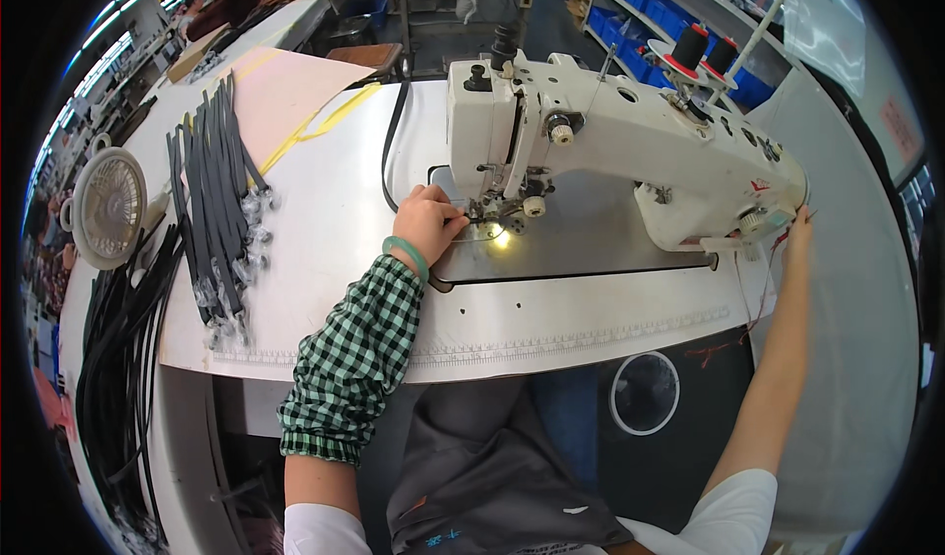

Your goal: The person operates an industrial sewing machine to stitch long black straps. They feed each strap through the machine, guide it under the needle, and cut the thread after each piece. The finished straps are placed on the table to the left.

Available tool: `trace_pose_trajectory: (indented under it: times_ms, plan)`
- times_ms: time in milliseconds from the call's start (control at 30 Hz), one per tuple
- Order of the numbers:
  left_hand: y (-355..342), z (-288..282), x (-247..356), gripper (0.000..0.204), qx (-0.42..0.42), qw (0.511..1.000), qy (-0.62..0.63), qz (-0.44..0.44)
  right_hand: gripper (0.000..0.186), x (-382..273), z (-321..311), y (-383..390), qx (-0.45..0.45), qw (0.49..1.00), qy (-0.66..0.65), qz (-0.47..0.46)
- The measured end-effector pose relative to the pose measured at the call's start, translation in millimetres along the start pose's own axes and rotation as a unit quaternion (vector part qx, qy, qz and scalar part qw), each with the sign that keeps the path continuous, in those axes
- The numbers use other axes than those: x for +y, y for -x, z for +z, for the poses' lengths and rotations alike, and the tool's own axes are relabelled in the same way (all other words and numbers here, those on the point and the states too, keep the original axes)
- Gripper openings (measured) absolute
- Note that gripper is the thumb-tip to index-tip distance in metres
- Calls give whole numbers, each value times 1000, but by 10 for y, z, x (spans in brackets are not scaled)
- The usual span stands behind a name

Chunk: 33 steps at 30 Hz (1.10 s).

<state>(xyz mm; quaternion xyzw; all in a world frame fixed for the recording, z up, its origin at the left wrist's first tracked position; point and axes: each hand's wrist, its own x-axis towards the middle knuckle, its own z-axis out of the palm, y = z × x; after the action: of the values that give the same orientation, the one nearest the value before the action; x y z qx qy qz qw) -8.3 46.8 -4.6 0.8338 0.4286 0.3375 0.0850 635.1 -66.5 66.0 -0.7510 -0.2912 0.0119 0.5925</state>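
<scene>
A white sewing machine [610, 112] stands on the table, its small lamp lighting the metal bed plate [591, 240]. My left hand [425, 228], with a green bangle and a checked sleeve cover, is closed at the left of the presser foot [482, 209]. Its fingers pinch the end of a narrow black strap [392, 152], which curves away behind on the tabletop. At the machine's far right end, my right hand [799, 235] is closed around the rim of the handwheel [805, 189]; its fingers are partly hidden. Reddish threads [746, 309] hang beside that hand.
Grey straps [212, 171] with clear-wrapped ends lie to the left, near yellow strips [315, 127]. Longer black straps [118, 358] drape over the left edge by a pale plastic basket [108, 209]. Thread cones [691, 48] stand behind the machine. A ruler strip [591, 334] runs along the front.
</scene>
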Motion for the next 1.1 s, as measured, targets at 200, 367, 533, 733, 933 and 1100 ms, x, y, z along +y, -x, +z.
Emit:
trace_pose_trajectory:
  times_ms: [200,367,533,733,933,1100]
  plan:
    - [0,-21,22,9,-10,1000,-9,-9,54,40,178,180,102,992,33,-70]
    - [-4,3,-7,10,1,1000,-11,1,48,-451,39,-112,91,951,237,-173]
    - [12,-29,-13,10,-1,1000,-19,-8,47,-562,51,-14,-31,987,158,-4]
    - [-2,3,37,12,7,1000,-24,-12,50,-27,57,32,17,998,-13,-65]
    - [115,-130,352,25,-43,963,-264,-18,51,57,-54,-157,42,980,165,-105]
    - [496,-11,782,11,-94,954,-269,92,50,-76,68,7,-12,996,86,-29]
